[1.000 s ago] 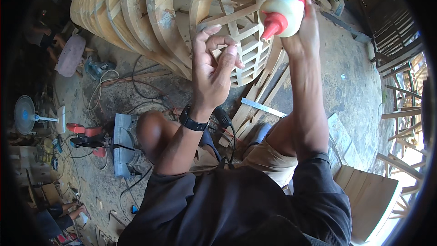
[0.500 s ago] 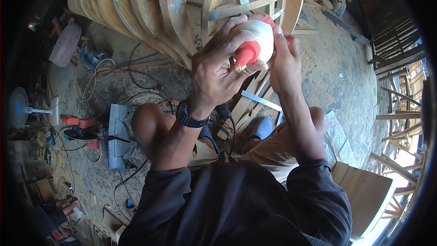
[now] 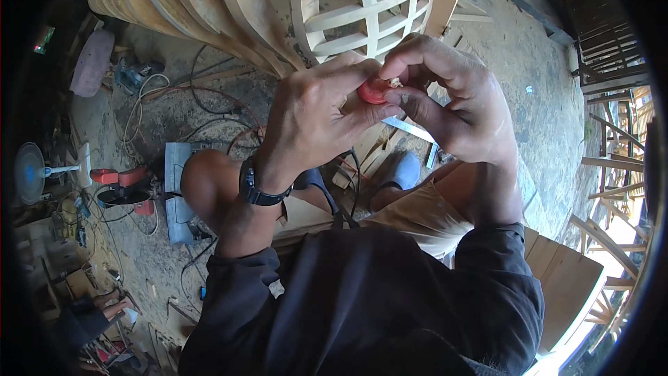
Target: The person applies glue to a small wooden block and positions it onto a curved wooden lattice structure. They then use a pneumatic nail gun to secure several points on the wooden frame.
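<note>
Near the wooden lattice (image 3: 366,10), the left hand (image 3: 313,104) grasps a red-nozzled squeeze bottle (image 3: 371,92); the right hand (image 3: 465,101), shifted from its side, pinches the nozzle tip (image 3: 394,83).

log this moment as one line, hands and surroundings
left hand: holds red nozzle | right hand: at red nozzle's tip | around: wooden lattice frame, metal square

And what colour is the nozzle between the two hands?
The nozzle is red, best seen in the head view.
</note>
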The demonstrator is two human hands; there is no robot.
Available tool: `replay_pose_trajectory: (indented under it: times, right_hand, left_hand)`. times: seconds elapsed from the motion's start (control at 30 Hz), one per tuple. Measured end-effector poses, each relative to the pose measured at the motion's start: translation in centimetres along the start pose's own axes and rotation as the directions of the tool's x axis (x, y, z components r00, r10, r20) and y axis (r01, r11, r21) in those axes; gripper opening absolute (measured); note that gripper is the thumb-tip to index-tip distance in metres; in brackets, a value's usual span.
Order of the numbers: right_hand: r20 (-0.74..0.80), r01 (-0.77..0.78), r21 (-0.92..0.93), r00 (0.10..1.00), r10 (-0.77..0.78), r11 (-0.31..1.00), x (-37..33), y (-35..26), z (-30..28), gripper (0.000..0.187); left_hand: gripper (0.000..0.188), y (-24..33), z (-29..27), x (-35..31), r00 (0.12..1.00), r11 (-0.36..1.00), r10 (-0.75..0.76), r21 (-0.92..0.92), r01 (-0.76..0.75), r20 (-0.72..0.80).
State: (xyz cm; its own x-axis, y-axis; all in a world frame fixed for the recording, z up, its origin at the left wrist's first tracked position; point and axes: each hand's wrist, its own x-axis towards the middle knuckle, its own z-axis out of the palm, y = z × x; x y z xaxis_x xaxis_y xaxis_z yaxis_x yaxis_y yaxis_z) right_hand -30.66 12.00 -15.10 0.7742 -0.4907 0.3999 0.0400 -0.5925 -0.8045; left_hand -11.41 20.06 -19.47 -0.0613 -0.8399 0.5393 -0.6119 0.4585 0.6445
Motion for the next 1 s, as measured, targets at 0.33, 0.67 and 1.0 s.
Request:
replay_pose_trajectory:
  times: [0.33, 0.67, 1.0]
  right_hand:
    - [0.162, -0.046, -0.016, 0.986, 0.048, 0.999, -2.1, 4.9, 0.0, 0.029]
    - [0.288, 0.006, -0.062, 0.958, 0.012, 0.998, -4.3, 10.4, 1.3, 0.024]
    - [0.152, -0.131, -0.154, 0.976, 0.155, 0.979, -5.5, 11.2, 4.4, 0.019]
  left_hand:
    - [0.031, -1.6, 0.7, -1.2, 0.939, 0.969, -0.159, 0.231, 0.089, 0.306]
    - [0.023, -5.7, 3.0, -2.8, 0.842, 0.914, -0.164, 0.399, -0.065, 0.514]
    - [0.011, -6.5, 1.8, -3.0, 0.863, 0.857, 0.001, 0.445, -0.261, 0.505]
